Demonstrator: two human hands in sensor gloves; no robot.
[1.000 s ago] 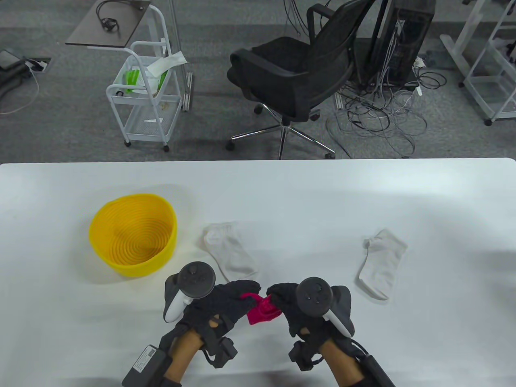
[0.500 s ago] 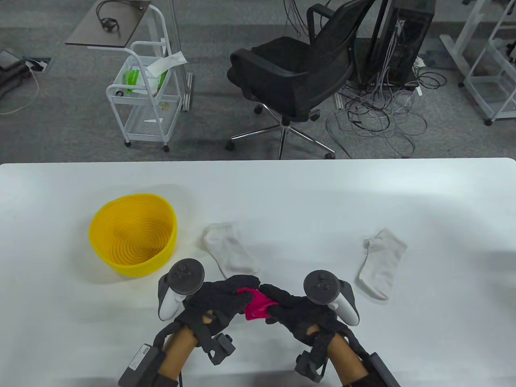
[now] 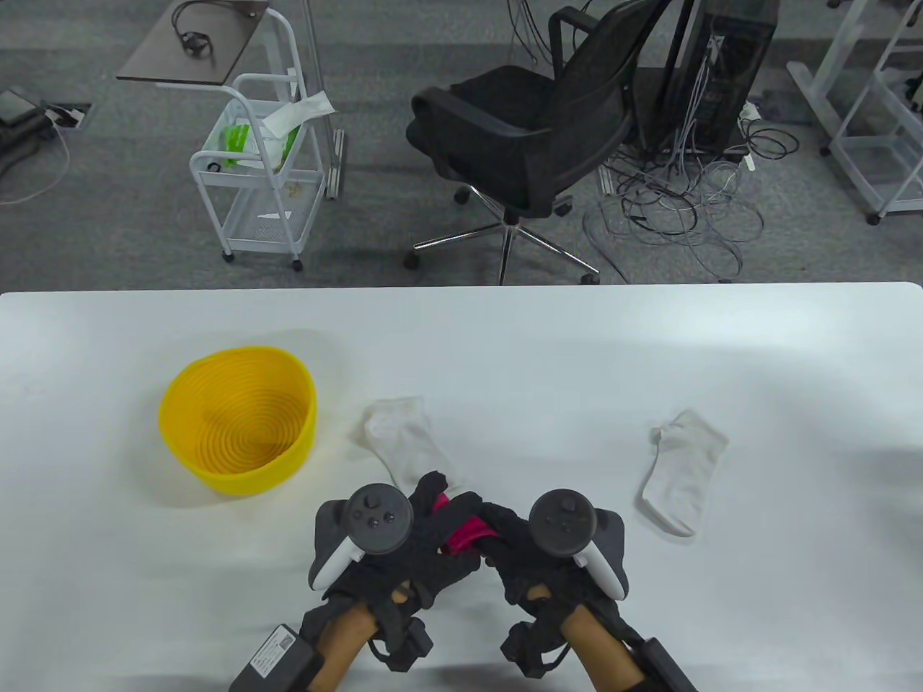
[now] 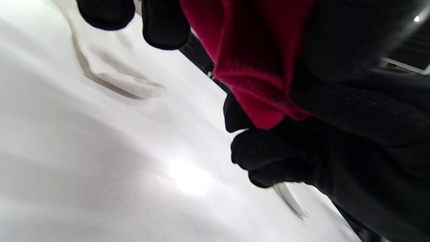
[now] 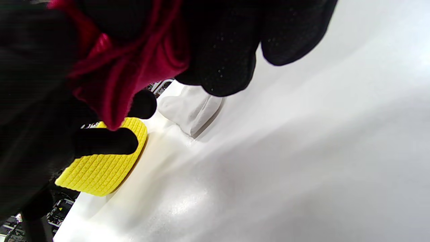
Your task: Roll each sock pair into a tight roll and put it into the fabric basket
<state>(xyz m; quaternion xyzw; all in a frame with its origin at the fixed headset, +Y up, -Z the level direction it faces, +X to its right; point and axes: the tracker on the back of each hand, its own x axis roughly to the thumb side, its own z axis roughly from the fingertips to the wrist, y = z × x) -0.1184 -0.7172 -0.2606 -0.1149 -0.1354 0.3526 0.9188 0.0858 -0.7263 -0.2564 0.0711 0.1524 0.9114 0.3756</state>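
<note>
A magenta sock roll (image 3: 467, 531) is held just above the table near its front edge, squeezed between both gloved hands. My left hand (image 3: 433, 530) curls round its left side, my right hand (image 3: 497, 537) round its right side. In the left wrist view the red fabric (image 4: 255, 57) fills the top, with black fingers (image 4: 268, 154) wrapped under it. The right wrist view shows the roll (image 5: 127, 67) gripped by my fingers (image 5: 221, 50). The yellow woven basket (image 3: 209, 472) stands to the left with nothing in it.
One white sock (image 3: 407, 441) lies flat just beyond my left hand, beside the basket. Another white sock (image 3: 681, 472) lies to the right. The table's far edge borders a floor with an office chair (image 3: 533, 130) and a white cart (image 3: 263, 173).
Both hands have drawn closer together and turned around the magenta sock, which is now more bundled and mostly covered by fingers. The hands shifted slightly away from the front edge.
</note>
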